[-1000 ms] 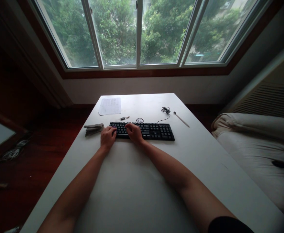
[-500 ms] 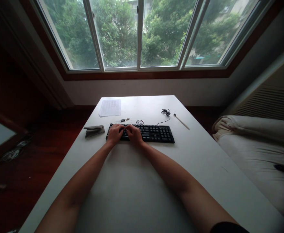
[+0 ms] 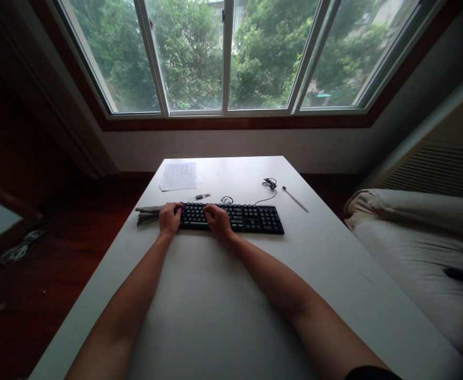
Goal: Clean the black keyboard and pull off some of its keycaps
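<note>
A black full-size keyboard [image 3: 251, 217] lies on the white table, its number pad to the right. At its left end, my left hand [image 3: 170, 218] has its fingers and thumb closed about the corner. A small purple patch shows by those fingertips, too small to name. My right hand [image 3: 218, 219] rests over the middle left keys with curled fingers; whatever may be between them is hidden. A folded grey cloth [image 3: 146, 214] lies just left of my left hand, partly covered by it.
Behind the keyboard are a small tool with a dark middle [image 3: 203, 196], a small ring-shaped item [image 3: 227, 200] and a coiled black cable [image 3: 270, 183]. A thin light stick with a dark tip [image 3: 296, 200] lies to the right. A printed sheet [image 3: 179, 176] sits at the far left.
My left hand has moved left, from the keys beside my right hand to the keyboard's left end, next to the cloth. My right hand has stayed nearly in place.
</note>
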`<control>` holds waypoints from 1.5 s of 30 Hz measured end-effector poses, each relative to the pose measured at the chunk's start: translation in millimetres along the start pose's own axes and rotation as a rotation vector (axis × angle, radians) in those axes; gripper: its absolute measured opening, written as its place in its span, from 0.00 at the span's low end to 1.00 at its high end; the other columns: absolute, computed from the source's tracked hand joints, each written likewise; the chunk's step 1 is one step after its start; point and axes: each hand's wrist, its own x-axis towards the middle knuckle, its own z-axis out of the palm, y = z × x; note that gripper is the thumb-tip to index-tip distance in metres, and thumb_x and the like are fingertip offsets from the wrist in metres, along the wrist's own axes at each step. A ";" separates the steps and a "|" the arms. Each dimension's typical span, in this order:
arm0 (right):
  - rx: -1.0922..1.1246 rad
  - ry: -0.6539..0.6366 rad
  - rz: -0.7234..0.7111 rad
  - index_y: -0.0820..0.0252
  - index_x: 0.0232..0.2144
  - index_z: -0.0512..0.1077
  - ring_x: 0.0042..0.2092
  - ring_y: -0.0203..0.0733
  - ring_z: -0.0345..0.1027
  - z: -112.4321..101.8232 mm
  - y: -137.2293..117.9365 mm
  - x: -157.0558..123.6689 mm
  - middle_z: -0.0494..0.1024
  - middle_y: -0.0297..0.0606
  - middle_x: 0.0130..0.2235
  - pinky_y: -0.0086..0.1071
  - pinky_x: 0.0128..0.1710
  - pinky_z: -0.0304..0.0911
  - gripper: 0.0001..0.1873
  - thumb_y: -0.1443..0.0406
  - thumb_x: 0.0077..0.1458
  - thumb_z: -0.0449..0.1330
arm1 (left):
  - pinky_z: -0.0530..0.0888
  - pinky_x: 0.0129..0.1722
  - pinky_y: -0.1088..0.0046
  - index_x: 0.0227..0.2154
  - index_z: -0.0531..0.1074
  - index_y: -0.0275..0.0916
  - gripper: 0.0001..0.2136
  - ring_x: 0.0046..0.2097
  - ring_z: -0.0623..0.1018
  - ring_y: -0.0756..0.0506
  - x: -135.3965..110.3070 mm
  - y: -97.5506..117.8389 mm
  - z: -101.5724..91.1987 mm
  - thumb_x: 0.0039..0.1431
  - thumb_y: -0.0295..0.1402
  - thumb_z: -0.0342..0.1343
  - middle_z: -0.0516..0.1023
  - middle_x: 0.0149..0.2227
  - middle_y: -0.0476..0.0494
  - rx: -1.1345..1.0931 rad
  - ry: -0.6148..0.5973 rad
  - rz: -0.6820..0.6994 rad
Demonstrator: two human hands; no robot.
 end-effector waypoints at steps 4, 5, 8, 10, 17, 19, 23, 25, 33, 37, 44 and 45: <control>-0.011 -0.002 0.005 0.54 0.38 0.78 0.36 0.40 0.71 0.8 0.5 -1.1 0.80 0.33 0.37 0.30 0.39 0.62 0.13 0.70 0.56 0.55 | 0.72 0.52 0.60 0.39 0.77 0.42 0.09 0.46 0.77 0.40 -8.4 -9.4 -4.8 0.62 0.30 0.53 0.78 0.41 0.41 -0.023 0.068 -0.058; -0.010 -0.002 0.003 0.54 0.38 0.78 0.37 0.40 0.72 1.0 0.5 -1.3 0.80 0.33 0.37 0.30 0.40 0.62 0.13 0.70 0.56 0.55 | 0.72 0.53 0.60 0.38 0.77 0.42 0.09 0.46 0.77 0.40 -9.8 -11.9 -6.5 0.61 0.30 0.53 0.78 0.42 0.41 -0.032 0.088 -0.075; 0.008 0.002 -0.012 0.54 0.38 0.78 0.38 0.41 0.72 1.4 0.8 -1.5 0.80 0.33 0.37 0.30 0.40 0.62 0.13 0.70 0.56 0.54 | 0.72 0.54 0.60 0.38 0.77 0.42 0.08 0.47 0.77 0.39 -12.4 -16.5 -10.3 0.60 0.30 0.53 0.79 0.43 0.41 -0.057 0.133 -0.121; 0.018 0.004 -0.017 0.54 0.38 0.78 0.38 0.41 0.73 1.7 1.3 -1.2 0.80 0.32 0.37 0.30 0.41 0.62 0.13 0.70 0.56 0.54 | 0.72 0.54 0.59 0.38 0.77 0.42 0.08 0.47 0.77 0.39 -13.1 -15.4 -10.9 0.61 0.31 0.53 0.78 0.43 0.40 -0.065 0.145 -0.123; -0.004 -0.008 0.000 0.54 0.38 0.78 0.38 0.41 0.73 2.8 0.6 -1.6 0.81 0.32 0.38 0.30 0.40 0.63 0.13 0.70 0.55 0.55 | 0.70 0.57 0.58 0.41 0.76 0.41 0.09 0.49 0.76 0.39 -15.0 -0.3 -8.7 0.61 0.32 0.53 0.78 0.44 0.40 -0.066 0.098 -0.031; -0.010 -0.014 0.003 0.54 0.38 0.78 0.37 0.41 0.72 2.7 0.1 -1.7 0.81 0.32 0.37 0.30 0.40 0.63 0.13 0.69 0.56 0.55 | 0.70 0.58 0.57 0.42 0.76 0.42 0.09 0.49 0.75 0.39 -15.3 0.5 -8.0 0.62 0.33 0.54 0.78 0.44 0.40 -0.054 0.074 -0.018; -0.020 -0.019 0.006 0.54 0.38 0.78 0.37 0.41 0.72 2.7 0.0 -1.3 0.81 0.33 0.37 0.30 0.40 0.63 0.13 0.70 0.56 0.55 | 0.70 0.58 0.57 0.44 0.76 0.42 0.10 0.50 0.75 0.39 -15.4 -1.8 -6.5 0.61 0.33 0.54 0.77 0.45 0.40 -0.029 0.053 -0.026; -0.018 -0.018 -0.003 0.54 0.38 0.77 0.38 0.41 0.73 3.0 0.2 -1.1 0.81 0.32 0.38 0.30 0.41 0.63 0.13 0.70 0.55 0.55 | 0.70 0.58 0.58 0.44 0.75 0.42 0.10 0.50 0.75 0.39 -15.4 -2.9 -6.0 0.61 0.33 0.54 0.76 0.45 0.40 -0.021 0.044 -0.037; -0.020 -0.028 0.004 0.54 0.38 0.78 0.39 0.41 0.73 2.5 -2.1 -1.4 0.81 0.33 0.38 0.31 0.43 0.64 0.13 0.70 0.56 0.54 | 0.72 0.55 0.58 0.45 0.75 0.42 0.11 0.50 0.76 0.38 -16.4 -2.1 -6.4 0.61 0.34 0.55 0.76 0.46 0.39 -0.021 0.044 -0.063; -0.033 -0.035 0.014 0.54 0.38 0.78 0.39 0.41 0.73 1.2 -3.3 -1.3 0.81 0.33 0.38 0.31 0.42 0.64 0.13 0.69 0.56 0.55 | 0.72 0.56 0.57 0.45 0.75 0.42 0.11 0.50 0.76 0.38 -16.8 0.3 -7.3 0.60 0.34 0.56 0.76 0.46 0.39 -0.020 0.036 -0.074; -0.051 -0.030 0.007 0.54 0.38 0.78 0.39 0.41 0.73 0.8 -1.3 -2.2 0.81 0.33 0.38 0.31 0.42 0.64 0.12 0.70 0.56 0.55 | 0.71 0.57 0.57 0.45 0.75 0.42 0.11 0.50 0.75 0.38 -17.3 12.1 -11.1 0.62 0.33 0.54 0.76 0.46 0.39 -0.025 0.076 -0.035; -0.051 -0.030 0.004 0.54 0.38 0.78 0.39 0.41 0.73 0.8 -1.1 -2.2 0.81 0.33 0.38 0.31 0.42 0.64 0.12 0.70 0.56 0.55 | 0.71 0.57 0.57 0.45 0.75 0.42 0.11 0.50 0.75 0.38 -17.3 14.3 -11.7 0.63 0.33 0.53 0.76 0.46 0.39 -0.030 0.080 -0.021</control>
